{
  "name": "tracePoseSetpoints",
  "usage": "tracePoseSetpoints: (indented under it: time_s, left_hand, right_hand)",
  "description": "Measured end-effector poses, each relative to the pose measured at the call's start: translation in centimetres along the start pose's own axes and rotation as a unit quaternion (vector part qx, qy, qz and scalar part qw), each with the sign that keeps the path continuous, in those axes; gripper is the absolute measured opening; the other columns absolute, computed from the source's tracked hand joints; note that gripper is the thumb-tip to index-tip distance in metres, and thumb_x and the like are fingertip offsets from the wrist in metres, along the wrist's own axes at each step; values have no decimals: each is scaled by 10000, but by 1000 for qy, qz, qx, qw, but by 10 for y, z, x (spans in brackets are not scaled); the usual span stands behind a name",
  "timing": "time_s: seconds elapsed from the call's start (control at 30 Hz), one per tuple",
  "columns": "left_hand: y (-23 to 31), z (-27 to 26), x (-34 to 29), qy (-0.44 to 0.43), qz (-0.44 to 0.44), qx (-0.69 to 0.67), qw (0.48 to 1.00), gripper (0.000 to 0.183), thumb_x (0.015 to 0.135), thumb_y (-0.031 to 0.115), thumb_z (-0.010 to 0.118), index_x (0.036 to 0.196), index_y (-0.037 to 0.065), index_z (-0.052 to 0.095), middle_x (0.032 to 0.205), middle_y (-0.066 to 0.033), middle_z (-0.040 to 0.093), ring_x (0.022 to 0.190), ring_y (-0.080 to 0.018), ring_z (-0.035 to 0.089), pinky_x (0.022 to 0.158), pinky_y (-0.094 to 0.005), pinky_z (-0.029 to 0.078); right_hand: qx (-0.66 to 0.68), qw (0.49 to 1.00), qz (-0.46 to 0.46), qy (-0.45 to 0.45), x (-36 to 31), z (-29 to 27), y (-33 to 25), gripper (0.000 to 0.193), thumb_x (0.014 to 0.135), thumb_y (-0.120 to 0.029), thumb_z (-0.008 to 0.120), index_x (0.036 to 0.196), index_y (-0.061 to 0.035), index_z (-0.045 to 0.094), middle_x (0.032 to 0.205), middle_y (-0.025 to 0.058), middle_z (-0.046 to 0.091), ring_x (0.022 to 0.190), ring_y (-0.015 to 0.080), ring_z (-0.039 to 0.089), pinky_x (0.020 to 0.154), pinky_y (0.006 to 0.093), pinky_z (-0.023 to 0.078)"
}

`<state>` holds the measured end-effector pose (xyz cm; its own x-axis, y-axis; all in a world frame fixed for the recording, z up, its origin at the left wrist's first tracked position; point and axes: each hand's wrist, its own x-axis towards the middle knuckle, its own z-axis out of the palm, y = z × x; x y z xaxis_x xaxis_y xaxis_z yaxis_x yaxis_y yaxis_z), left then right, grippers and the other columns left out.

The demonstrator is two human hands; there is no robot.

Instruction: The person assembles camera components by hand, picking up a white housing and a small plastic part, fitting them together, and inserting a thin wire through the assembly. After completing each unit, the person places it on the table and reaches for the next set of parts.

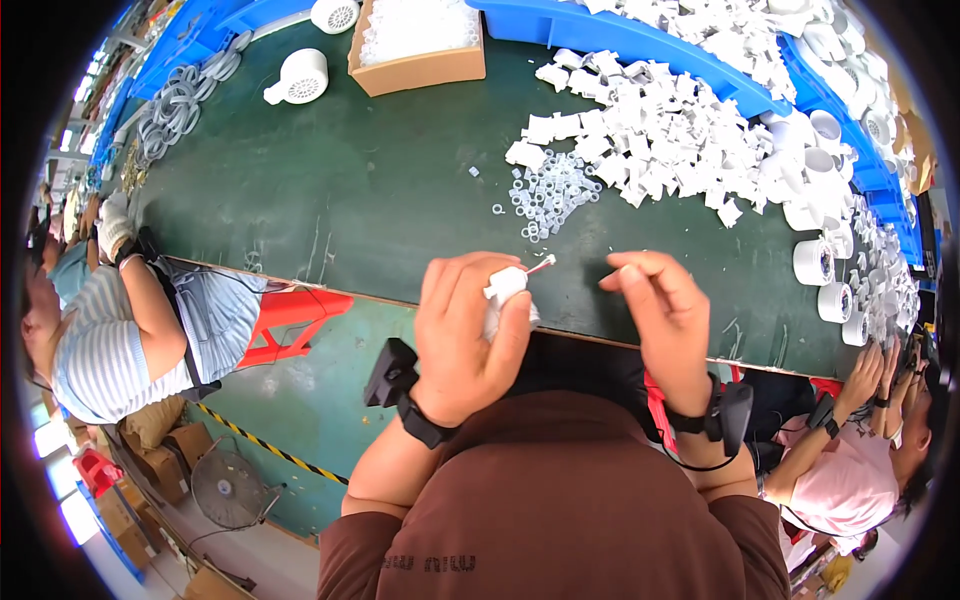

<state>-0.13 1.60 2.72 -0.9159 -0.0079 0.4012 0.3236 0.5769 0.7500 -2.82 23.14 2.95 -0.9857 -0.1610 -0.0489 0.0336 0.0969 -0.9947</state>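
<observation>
My left hand (462, 335) is closed around a small white plastic part (508, 284) just over the near edge of the table. A short red and white lead with a white connector (546, 262) sticks out of it to the right. Most of the part's lower end is hidden by my fingers and thumb. To the right, my right hand (668, 315) hovers above the table edge with fingers bent and loosely apart, and I see nothing in it. Beyond both hands lies a heap of small clear rings (552, 200), touching a larger pile of white plastic pieces (655, 130).
Blue bins (650, 50) line the far side of the green table (350, 190). A cardboard box (420, 75) of clear pieces and a white round housing (302, 76) stand at the back. Grey rings (175, 115) lie far left. Co-workers sit at left (125, 330) and right (840, 480).
</observation>
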Motion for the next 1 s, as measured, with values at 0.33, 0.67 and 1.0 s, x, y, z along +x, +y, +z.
tracePoseSetpoints:
  time_s: [0.33, 0.67, 1.0]
  left_hand:
    - [-1, -6, 4, -15, 33, 105, 994, 279, 807, 91, 733, 1075, 54, 666, 1018, -85, 676, 845, -304, 588, 769, -397, 466]
    - [6, -2, 8, -48, 46, 99, 993, 294, 760, 73, 778, 1041, 76, 691, 1051, -74, 676, 907, -300, 611, 794, -397, 484]
    - [9, 10, 11, -71, 63, 83, 992, 330, 719, 62, 773, 1040, 79, 700, 1055, -64, 670, 907, -291, 610, 796, -395, 490]
  right_hand:
    - [-305, 913, -270, -25, 48, 21, 1, 155, 874, -4, 732, 1022, -46, 715, 947, 79, 652, 880, 246, 634, 782, 326, 511]
    - [-83, 990, -114, -17, 41, 23, -4, 133, 886, 56, 717, 993, -22, 706, 983, 34, 643, 919, 133, 623, 810, 266, 508]
    - [-31, 988, -55, -144, 12, 4, -13, 174, 903, 109, 674, 1041, 20, 729, 1053, 90, 646, 968, 150, 635, 852, 274, 520]
